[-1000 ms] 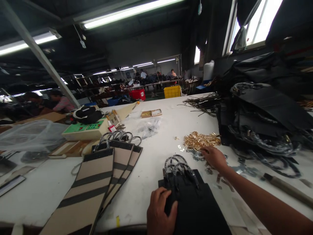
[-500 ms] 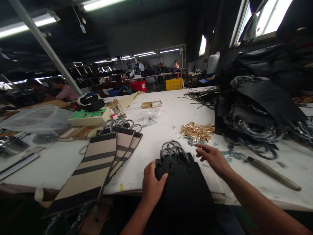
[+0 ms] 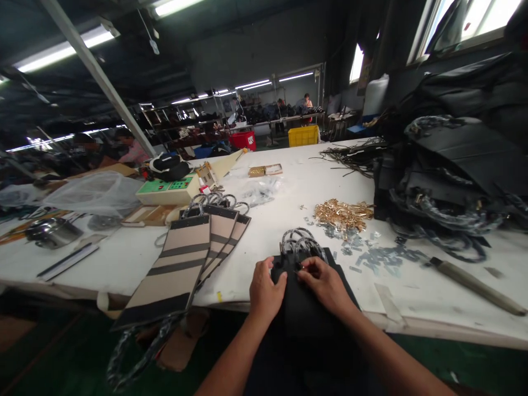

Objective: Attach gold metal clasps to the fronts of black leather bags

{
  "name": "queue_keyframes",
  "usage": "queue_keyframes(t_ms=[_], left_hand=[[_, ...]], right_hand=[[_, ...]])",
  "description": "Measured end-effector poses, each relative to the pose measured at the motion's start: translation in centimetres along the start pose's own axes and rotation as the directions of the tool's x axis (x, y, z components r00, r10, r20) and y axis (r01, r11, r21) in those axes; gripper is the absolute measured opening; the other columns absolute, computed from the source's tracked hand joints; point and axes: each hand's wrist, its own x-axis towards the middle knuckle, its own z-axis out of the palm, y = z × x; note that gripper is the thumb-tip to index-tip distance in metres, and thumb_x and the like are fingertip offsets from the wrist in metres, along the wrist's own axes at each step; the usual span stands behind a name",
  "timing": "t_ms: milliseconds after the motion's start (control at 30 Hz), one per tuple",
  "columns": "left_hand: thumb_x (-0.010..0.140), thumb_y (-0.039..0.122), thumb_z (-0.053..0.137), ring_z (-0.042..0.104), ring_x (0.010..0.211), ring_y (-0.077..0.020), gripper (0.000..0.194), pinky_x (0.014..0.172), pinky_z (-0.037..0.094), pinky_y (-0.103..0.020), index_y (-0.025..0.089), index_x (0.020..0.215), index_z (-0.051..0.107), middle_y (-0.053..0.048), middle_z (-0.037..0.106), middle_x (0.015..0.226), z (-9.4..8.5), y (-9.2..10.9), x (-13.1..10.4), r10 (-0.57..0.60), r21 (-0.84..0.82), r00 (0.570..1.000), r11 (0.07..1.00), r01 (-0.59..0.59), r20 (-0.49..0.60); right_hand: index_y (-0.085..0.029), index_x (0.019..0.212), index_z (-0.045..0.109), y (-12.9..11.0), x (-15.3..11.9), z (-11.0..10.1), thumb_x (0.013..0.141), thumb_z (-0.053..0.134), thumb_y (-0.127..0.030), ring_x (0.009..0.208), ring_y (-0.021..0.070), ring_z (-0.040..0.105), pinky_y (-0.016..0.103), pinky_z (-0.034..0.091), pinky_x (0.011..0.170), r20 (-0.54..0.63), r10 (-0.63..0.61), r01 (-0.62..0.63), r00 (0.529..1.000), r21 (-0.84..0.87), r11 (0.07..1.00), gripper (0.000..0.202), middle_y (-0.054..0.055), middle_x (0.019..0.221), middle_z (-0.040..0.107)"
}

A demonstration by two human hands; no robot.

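A stack of black bag panels leans at the table's front edge, its plastic-wrapped handles looping up from the top. My left hand grips the upper left edge of the top panel, thumb lying on its face. Over the base of a handle, my right hand is closed in a pinch; whatever its fingertips hold is too small to make out. Beyond the panels lie a pile of gold metal fittings and a scatter of small flat grey metal plates.
Striped beige-and-black panels overhang the edge at left. Behind them is a green-topped machine. A long worn bar lies at right, below a heap of black bag pieces. A metal pot stands far left.
My right hand has moved left from beside the metal plates onto the top panel, its fingers now pinched together. My left hand stays at the panel's edge. The view has shifted slightly.
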Motion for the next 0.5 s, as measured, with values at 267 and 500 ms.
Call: queue_keyframes(t_ms=[267, 500], left_hand=[[0.084, 0.034, 0.07, 0.065, 0.111, -0.0305, 0.053, 0.096, 0.052, -0.045, 0.02, 0.134, 0.061, -0.014, 0.068, 0.123, -0.1, 2.3, -0.5, 0.002, 0.087, 0.975, 0.996, -0.022, 0.222], [0.073, 0.033, 0.08, 0.067, 0.08, -0.0204, 0.071, 0.077, 0.053, -0.034, 0.012, 0.137, 0.058, -0.006, 0.071, 0.093, 0.3, 2.6, 0.7, -0.292, -0.495, 0.855, 0.716, 0.493, 0.429]], right_hand=[[-0.022, 0.113, 0.072, -0.9, -0.2, -0.8, 0.084, 0.08, -0.055, 0.083, 0.0223, 0.07, 0.034, 0.057, 0.073, -0.04, 0.024, -0.015, 0.999, 0.207, 0.978, 0.045, 0.003, 0.094, 0.073], [-0.025, 0.118, 0.07, -0.4, 0.2, -2.1, 0.077, 0.092, -0.041, 0.088, 0.0174, 0.07, 0.024, 0.056, 0.069, -0.118, 0.047, 0.032, 0.992, 0.592, 0.805, 0.049, -0.002, 0.091, 0.065]])
